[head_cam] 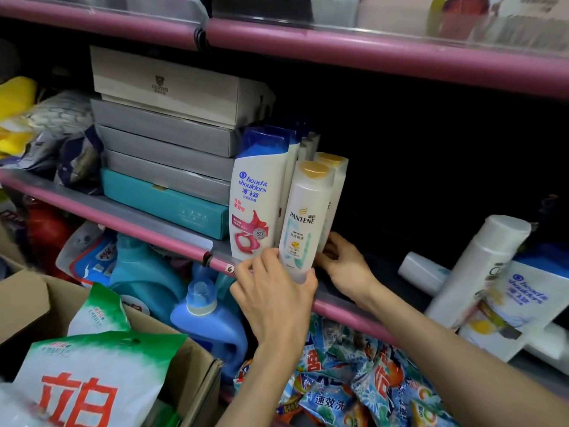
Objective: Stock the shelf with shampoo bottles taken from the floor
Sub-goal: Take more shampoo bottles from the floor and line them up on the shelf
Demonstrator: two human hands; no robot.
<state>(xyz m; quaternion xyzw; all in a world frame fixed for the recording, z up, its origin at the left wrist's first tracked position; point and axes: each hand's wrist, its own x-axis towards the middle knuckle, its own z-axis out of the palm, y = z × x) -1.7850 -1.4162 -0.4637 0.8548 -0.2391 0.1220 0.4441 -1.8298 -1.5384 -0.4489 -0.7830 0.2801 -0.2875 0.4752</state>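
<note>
Left hand [274, 291] wraps the base of the front Pantene bottle [303, 223], fingers clamped on it at the shelf edge [338, 306]. Right hand [345, 263] sits at its 3 o'clock, fingers curled on the second Pantene bottle [334, 180] behind. Best to seat the base flat, label out, snug to the Head & Shoulders bottle [255, 204] at 9 o'clock. Loose bottles [480, 266] lie tipped at 3 o'clock, well apart.

Both my bare arms reach forward. My left hand [274, 291] is cupped, fingers curled in a grip; my right hand [345, 260] sits just beyond, fingers bent.
</note>
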